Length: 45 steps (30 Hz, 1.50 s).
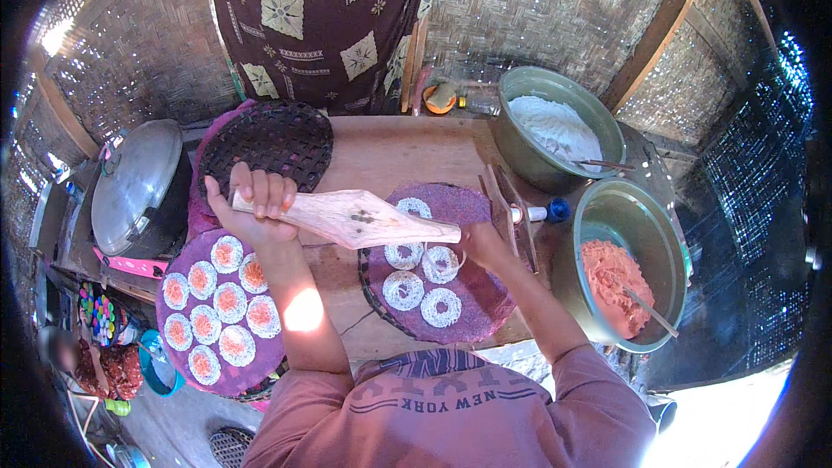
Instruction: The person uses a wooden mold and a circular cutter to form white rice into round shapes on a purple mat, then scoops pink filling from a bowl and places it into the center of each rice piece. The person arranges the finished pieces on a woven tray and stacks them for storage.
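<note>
My left hand (256, 201) is wrapped around one end of a long wooden press (362, 218), with a cluster of small dark holes at its wide middle. At the other end my right hand (485, 247) is closed, its fingers partly hidden behind the wood. A thin pale loop hangs by that hand. Below the press lies a round purple mat (472, 312) bearing several white lacy rings of dough (405, 290). To the left, a second purple mat (227, 373) holds white rings with orange centres (204, 323).
A dark woven tray (276, 143) lies at the back left, beside a lidded metal pot (139, 182). On the right stand a bowl of white flour-like mass (555, 126) and a bowl of orange paste (617, 286), each with a utensil. Another person (108, 368) is at lower left.
</note>
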Motion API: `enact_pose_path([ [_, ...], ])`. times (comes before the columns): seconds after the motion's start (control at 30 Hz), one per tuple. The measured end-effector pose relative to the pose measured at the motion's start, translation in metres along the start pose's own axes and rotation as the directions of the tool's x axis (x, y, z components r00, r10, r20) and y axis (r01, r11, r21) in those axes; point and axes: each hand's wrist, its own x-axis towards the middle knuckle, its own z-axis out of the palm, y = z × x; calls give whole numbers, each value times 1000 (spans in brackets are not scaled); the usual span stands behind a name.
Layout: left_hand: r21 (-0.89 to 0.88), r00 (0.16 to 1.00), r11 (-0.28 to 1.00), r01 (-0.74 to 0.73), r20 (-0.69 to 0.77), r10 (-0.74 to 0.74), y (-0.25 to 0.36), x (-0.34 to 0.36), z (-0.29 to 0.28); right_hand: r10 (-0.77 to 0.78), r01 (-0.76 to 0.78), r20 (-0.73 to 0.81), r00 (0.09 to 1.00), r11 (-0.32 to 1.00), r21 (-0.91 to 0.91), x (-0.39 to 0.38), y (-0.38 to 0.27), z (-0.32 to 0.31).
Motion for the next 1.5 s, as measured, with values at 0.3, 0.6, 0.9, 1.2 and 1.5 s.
enact_pose_path([
  [0.3, -3, 998, 1000, -28, -51, 28, -2, 2, 8, 166, -170, -38, 985, 971, -166, 42, 29, 6],
  [0.6, 82, 968, 966, 245, 39, -248, -6, -15, 19, 252, -248, -204, 946, 968, 47, -17, -15, -73],
  [0.9, 379, 945, 866, 326, -159, -286, 3, -50, 61, 581, -596, -291, 760, 802, 43, -69, 32, -47],
  [1.2, 520, 951, 801, 297, -240, -197, 7, -52, 55, 373, -374, -304, 877, 926, 55, 29, 35, -56],
  [1.5, 406, 977, 895, 184, -172, -123, 29, -61, 54, 31, -90, -494, 869, 991, -96, 107, 3, -62],
])
